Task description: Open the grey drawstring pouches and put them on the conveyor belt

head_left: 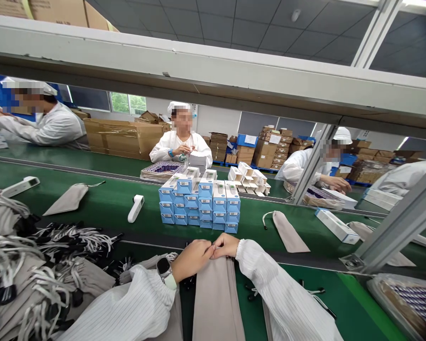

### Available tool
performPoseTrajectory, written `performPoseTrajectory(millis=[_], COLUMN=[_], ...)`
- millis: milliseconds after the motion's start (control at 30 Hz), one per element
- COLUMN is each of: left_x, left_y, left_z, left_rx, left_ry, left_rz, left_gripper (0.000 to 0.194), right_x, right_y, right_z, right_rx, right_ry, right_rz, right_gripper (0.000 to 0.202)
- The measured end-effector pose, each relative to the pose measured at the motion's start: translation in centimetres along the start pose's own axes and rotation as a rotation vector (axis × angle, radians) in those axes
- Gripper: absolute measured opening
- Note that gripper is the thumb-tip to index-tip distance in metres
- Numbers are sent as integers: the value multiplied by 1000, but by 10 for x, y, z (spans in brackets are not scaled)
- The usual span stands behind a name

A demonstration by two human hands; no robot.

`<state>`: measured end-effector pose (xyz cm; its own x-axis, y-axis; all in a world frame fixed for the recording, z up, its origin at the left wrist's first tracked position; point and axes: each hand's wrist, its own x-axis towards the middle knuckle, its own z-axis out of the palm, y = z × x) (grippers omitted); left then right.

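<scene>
My left hand (192, 258) and my right hand (226, 245) meet at the top end of a long beige fabric pouch (216, 303) that lies on the green bench in front of me. Both hands pinch the pouch's upper edge with fingers closed. A watch sits on my left wrist (164, 270). Just beyond my hands stands a stack of blue and white boxes (200, 201) on the green conveyor belt (110, 203). A white handheld device (135, 208) lies left of the stack.
A heap of beige pouches with cords (31, 265) fills the left. Single pouches (68, 199) (289, 232) and a white box (335, 226) lie on the belt. A slanted metal post (394, 232) stands at right. Three people in white coats work across the belt.
</scene>
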<state>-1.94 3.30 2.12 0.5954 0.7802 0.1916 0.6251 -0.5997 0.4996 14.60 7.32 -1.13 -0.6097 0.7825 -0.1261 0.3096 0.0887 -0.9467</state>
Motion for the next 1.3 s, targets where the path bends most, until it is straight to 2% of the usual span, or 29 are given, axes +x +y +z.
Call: performPoseTrajectory(millis=[900, 1167, 1233, 1300], left_x=[-4, -2, -2, -3], left_y=[3, 1, -1, -4], left_z=[-1, 1, 2, 4], left_rx=[21, 16, 12, 3], left_ry=[-17, -26, -29, -32], left_rz=[13, -1, 1, 6], left_gripper=[39, 39, 39, 36], right_x=[-3, -1, -5, -12], right_y=[-10, -8, -17, -35], right_z=[4, 3, 4, 7], right_rx=[-8, -166, -226, -422], right_ry=[-13, 20, 34, 102], right_rz=[18, 53, 71, 93], right_gripper=[18, 19, 14, 10])
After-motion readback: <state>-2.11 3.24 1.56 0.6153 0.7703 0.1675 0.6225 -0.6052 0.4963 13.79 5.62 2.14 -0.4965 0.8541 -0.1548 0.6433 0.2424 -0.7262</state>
